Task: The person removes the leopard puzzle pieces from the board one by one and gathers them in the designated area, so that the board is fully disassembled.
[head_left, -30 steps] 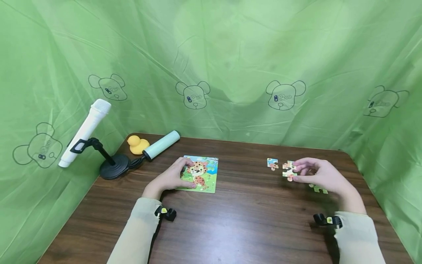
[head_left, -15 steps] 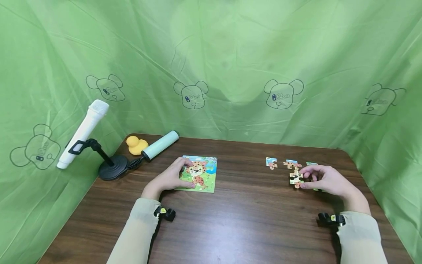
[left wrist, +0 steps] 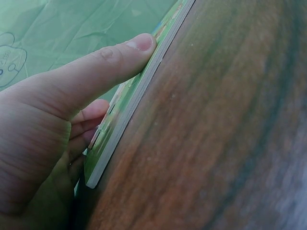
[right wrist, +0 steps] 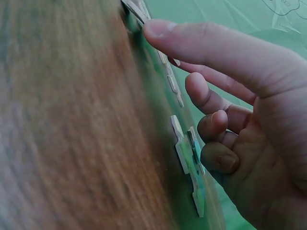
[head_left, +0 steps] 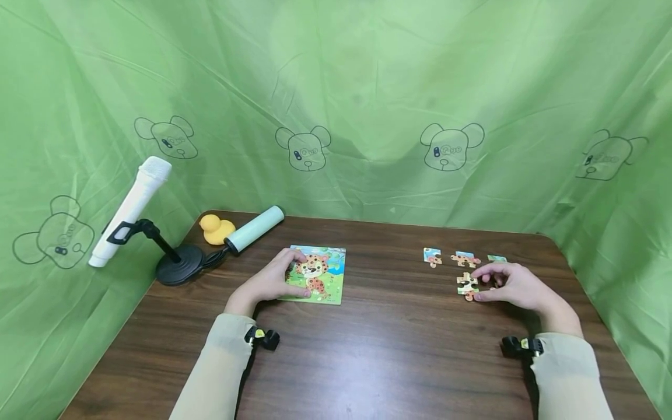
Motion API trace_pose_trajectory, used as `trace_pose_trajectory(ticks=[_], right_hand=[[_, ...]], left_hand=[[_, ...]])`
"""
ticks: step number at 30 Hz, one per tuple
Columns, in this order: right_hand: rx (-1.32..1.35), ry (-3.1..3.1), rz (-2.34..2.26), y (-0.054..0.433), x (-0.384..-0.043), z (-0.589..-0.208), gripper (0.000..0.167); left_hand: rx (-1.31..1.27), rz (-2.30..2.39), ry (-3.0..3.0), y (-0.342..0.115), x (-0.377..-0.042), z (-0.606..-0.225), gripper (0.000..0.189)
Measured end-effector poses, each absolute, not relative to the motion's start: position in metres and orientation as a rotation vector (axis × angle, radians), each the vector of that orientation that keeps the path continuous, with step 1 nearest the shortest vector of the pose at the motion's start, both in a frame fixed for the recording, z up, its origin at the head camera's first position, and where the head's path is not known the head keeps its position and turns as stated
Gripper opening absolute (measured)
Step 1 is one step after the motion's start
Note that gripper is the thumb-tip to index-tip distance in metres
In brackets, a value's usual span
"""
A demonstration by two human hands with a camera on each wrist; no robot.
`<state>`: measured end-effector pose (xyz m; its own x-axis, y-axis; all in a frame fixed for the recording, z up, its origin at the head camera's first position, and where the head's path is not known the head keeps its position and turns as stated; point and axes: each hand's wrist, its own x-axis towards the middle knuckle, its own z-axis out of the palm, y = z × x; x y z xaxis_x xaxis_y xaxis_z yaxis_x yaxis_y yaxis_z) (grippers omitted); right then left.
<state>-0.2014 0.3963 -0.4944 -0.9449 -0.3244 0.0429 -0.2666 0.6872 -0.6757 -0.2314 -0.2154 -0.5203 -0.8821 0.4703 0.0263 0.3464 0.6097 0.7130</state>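
Note:
A square jigsaw puzzle (head_left: 331, 280) with a spotted leopard cub on it lies flat on the table. My left hand (head_left: 270, 281) holds it by the left side, the thumb (left wrist: 122, 60) on its near edge and the fingers curled farther back. On the right, my right hand (head_left: 511, 287) pinches a cream and orange puzzle piece (head_left: 467, 284) between thumb and index finger, low over the table. Its other fingers are loosely curled. In the right wrist view the thumb (right wrist: 192, 40) covers most of that piece. A green puzzle piece (right wrist: 188, 158) lies below the curled fingers.
Loose pieces lie behind the right hand: a blue-cornered piece (head_left: 433, 256), a blue-topped piece (head_left: 465, 259) and a green one (head_left: 497, 258). At the back left stand a white microphone (head_left: 131, 210) on a black stand (head_left: 180, 264), a yellow duck (head_left: 217, 229) and a pale green cylinder (head_left: 255, 229).
My right hand moved with the pinched piece rightward and toward me, uncovering the pieces behind it, then slightly back left. My left hand stays on the puzzle.

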Motion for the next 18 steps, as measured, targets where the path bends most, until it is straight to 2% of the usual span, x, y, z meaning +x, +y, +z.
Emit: trace_pose_trajectory(ticks=[18], right_hand=[[-0.46, 2.829, -0.993, 0.3992, -0.2009, -0.4906, 0.043]], left_hand=[[0.689, 1.127, 2.672, -0.2146, -0.2321, -0.5203, 0.082]])
